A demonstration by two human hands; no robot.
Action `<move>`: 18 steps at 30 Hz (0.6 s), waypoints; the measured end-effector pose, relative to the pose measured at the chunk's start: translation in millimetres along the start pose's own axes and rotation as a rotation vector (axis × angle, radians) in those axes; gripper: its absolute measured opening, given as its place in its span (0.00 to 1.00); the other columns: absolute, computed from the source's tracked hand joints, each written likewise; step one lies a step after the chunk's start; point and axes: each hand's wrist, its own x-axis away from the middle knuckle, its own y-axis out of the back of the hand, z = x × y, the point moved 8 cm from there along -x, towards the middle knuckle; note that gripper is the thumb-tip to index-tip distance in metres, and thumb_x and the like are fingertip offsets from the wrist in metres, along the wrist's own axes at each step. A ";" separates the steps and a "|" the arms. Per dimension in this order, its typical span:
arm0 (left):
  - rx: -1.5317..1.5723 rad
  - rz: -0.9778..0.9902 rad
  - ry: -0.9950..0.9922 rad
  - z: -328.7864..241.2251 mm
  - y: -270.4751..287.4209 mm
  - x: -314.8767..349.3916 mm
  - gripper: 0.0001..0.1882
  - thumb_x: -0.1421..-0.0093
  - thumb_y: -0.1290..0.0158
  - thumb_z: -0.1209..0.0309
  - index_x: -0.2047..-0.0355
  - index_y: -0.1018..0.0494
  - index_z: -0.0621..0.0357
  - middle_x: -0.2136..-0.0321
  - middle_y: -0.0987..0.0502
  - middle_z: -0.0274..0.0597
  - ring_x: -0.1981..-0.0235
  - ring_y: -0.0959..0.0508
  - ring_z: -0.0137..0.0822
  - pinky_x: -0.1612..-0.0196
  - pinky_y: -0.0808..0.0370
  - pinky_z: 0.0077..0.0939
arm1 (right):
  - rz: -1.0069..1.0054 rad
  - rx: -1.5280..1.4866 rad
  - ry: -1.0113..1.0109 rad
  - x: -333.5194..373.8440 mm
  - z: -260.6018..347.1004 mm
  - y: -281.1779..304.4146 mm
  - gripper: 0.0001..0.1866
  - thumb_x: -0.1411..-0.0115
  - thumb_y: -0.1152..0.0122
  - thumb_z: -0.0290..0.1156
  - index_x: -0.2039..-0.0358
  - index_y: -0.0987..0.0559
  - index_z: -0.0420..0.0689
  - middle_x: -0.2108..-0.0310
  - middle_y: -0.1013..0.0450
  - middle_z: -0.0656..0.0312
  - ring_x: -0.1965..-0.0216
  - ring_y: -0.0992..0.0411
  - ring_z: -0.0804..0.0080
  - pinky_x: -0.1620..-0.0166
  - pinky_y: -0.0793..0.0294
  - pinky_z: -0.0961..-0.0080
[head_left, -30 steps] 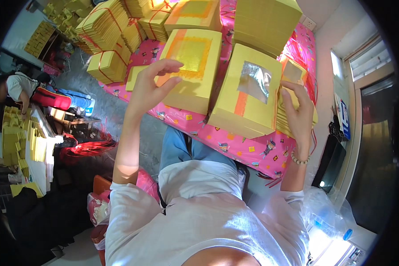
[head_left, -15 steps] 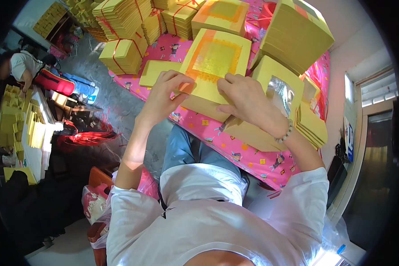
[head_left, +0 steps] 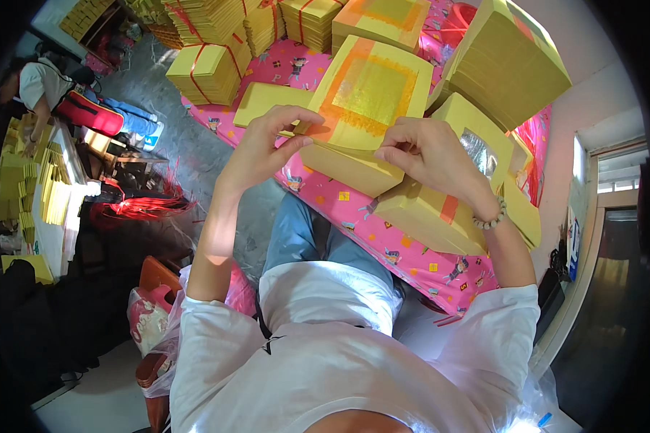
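Note:
In front of me stands a thick stack of yellow paper sheets [head_left: 355, 172]. Its top sheet [head_left: 372, 90] carries a shiny gold square with an orange border. My left hand [head_left: 266, 146] pinches this sheet at its near left corner between thumb and fingers. At the near right corner, my right hand [head_left: 435, 153] closes on the edge with curled fingers and thumb. Between the hands the sheet's near edge is slightly raised from the stack. Just right of it, a second yellow stack [head_left: 430, 216] has a silvery square on top, partly behind my right forearm.
A pink patterned cloth [head_left: 325, 209] covers the table. Red-tied yellow bundles [head_left: 206, 76] stand at the far left, and a tall, tilted stack [head_left: 509, 65] at the far right. Leftward, another person [head_left: 47, 94] bends over a table by red strands [head_left: 141, 209]. A bagged chair [head_left: 155, 289] stands near my left.
My right hand has gone from resting on the top sheet to gripping its near right edge, which has come up slightly. My left hand stays at the near left corner.

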 end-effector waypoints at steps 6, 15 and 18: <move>0.014 0.005 -0.009 -0.3 0.5 -0.9 0.14 0.43 0.48 0.80 0.56 0.26 0.59 0.58 0.24 0.43 0.55 0.23 0.37 0.54 0.25 0.30 | 0.005 -0.099 -0.087 -1.2 -10.1 -1.5 0.10 0.44 0.38 0.30 0.73 0.22 0.35 0.79 0.29 0.61 0.78 0.33 0.78 0.72 0.31 0.78; 0.019 0.044 0.038 -3.1 -0.5 -1.0 0.14 0.42 0.48 0.80 0.54 0.27 0.61 0.57 0.24 0.40 0.54 0.24 0.32 0.50 0.28 0.27 | -0.028 -0.141 -0.094 -3.0 -13.0 -0.7 0.13 0.46 0.38 0.36 0.76 0.20 0.37 0.82 0.27 0.55 0.80 0.29 0.63 0.72 0.31 0.70; 0.003 0.034 0.047 -2.2 0.1 -0.4 0.14 0.42 0.48 0.79 0.54 0.27 0.60 0.57 0.23 0.39 0.54 0.24 0.32 0.51 0.28 0.27 | 0.011 -0.123 -0.118 -3.4 -11.9 -1.1 0.12 0.44 0.38 0.32 0.75 0.22 0.35 0.81 0.29 0.59 0.80 0.33 0.74 0.73 0.32 0.76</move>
